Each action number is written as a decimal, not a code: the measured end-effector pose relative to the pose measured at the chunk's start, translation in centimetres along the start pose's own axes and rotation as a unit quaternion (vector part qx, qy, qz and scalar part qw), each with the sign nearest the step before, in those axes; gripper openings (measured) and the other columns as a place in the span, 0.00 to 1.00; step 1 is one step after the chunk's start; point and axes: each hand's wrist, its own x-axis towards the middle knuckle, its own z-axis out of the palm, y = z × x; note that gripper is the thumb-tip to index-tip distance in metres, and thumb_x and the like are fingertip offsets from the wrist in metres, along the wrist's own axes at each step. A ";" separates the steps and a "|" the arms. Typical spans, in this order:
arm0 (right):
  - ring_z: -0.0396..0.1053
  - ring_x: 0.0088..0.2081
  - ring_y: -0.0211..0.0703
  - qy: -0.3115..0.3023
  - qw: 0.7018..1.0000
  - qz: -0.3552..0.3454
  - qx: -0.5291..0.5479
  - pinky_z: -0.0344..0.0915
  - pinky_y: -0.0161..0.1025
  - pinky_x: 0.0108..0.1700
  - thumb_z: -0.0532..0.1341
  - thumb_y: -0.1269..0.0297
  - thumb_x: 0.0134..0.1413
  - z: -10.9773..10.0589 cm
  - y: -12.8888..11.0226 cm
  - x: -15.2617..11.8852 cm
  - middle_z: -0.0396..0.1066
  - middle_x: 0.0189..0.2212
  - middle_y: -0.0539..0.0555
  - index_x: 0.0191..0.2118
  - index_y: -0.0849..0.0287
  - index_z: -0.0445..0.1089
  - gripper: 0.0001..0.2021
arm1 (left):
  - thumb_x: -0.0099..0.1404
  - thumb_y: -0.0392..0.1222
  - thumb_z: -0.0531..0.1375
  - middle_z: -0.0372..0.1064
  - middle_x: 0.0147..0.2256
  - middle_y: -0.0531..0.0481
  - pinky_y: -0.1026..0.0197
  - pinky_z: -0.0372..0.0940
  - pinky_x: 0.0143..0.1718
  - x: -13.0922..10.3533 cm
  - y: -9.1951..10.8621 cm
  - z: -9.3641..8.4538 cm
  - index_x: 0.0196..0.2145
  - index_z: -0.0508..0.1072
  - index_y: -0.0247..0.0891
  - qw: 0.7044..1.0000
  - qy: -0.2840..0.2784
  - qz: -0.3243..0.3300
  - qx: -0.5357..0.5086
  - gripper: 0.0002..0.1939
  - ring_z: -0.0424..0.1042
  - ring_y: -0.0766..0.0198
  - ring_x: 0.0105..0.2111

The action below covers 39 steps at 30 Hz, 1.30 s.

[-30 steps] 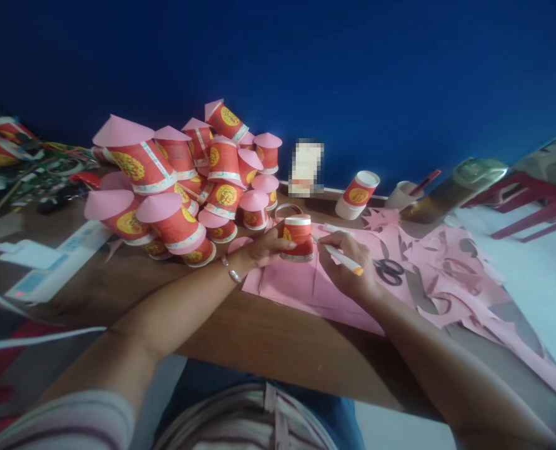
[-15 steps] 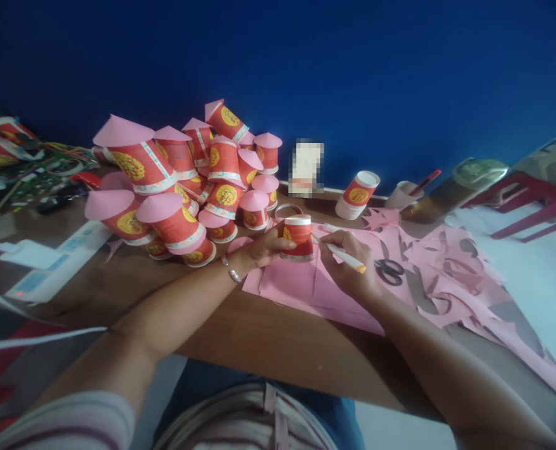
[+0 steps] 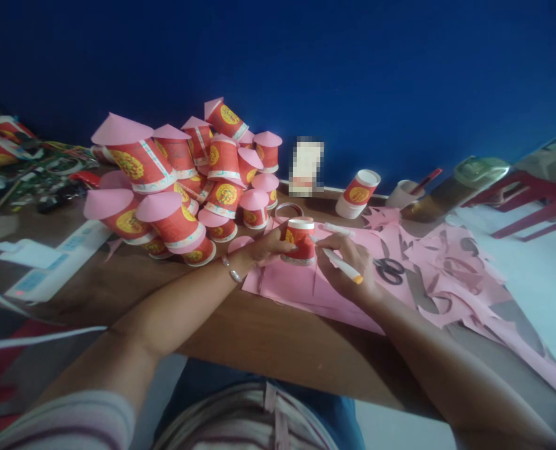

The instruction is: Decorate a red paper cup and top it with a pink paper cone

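Observation:
Closed around the left side of a red paper cup (image 3: pixel 300 242) with a yellow emblem is my left hand (image 3: pixel 269 245). The cup is held upright, white edge on top, over sheets of pink paper (image 3: pixel 301 284). My right hand (image 3: pixel 348 262) grips a white marker pen (image 3: pixel 341 262) with an orange end; its tip points at the cup's right side. Whether the tip touches the cup I cannot tell. Another white pen (image 3: pixel 338 229) lies just behind my right hand. Black-handled scissors (image 3: pixel 390 271) rest on the paper to the right.
Many red cups with pink cone tops (image 3: pixel 165 215) are piled at left. A white power strip (image 3: pixel 60 262) lies before them. At the back stand stacked cups (image 3: pixel 358 192), a cup holding a red pen (image 3: pixel 402 194) and a large bottle (image 3: pixel 451 187). Pink scraps (image 3: pixel 446 262) cover the right side.
The cup has shifted slightly right and turned a little in my left hand. The marker has tilted, its orange end now lower and nearer me. The pile stays still.

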 end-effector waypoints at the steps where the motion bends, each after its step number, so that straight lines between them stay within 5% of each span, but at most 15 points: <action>1: 0.79 0.29 0.41 -0.003 1.000 0.003 0.002 0.73 0.36 0.32 0.61 0.72 0.66 0.0 0.0 0.0 0.80 0.31 0.50 0.40 0.54 0.72 0.05 | 0.52 0.45 0.78 0.80 0.48 0.44 0.57 0.70 0.48 0.0 0.0 0.0 0.59 0.76 0.42 1.000 -0.001 -0.004 0.000 0.37 0.77 0.58 0.44; 30: 0.77 0.25 0.41 -0.026 1.000 0.005 -0.002 0.67 0.36 0.26 0.60 0.70 0.64 -0.2 -0.1 0.1 0.80 0.28 0.50 0.39 0.54 0.69 0.04 | 0.54 0.42 0.74 0.80 0.49 0.43 0.51 0.71 0.53 0.0 0.3 0.2 0.58 0.75 0.39 1.000 0.001 -0.004 0.025 0.33 0.77 0.44 0.55; 39: 0.76 0.25 0.40 -0.010 1.000 0.007 0.010 0.67 0.36 0.26 0.62 0.70 0.65 -0.6 -0.4 0.3 0.80 0.28 0.49 0.39 0.54 0.69 0.03 | 0.54 0.41 0.74 0.80 0.47 0.44 0.55 0.71 0.48 0.0 0.1 -0.2 0.56 0.76 0.41 1.000 0.002 -0.002 0.004 0.31 0.79 0.52 0.47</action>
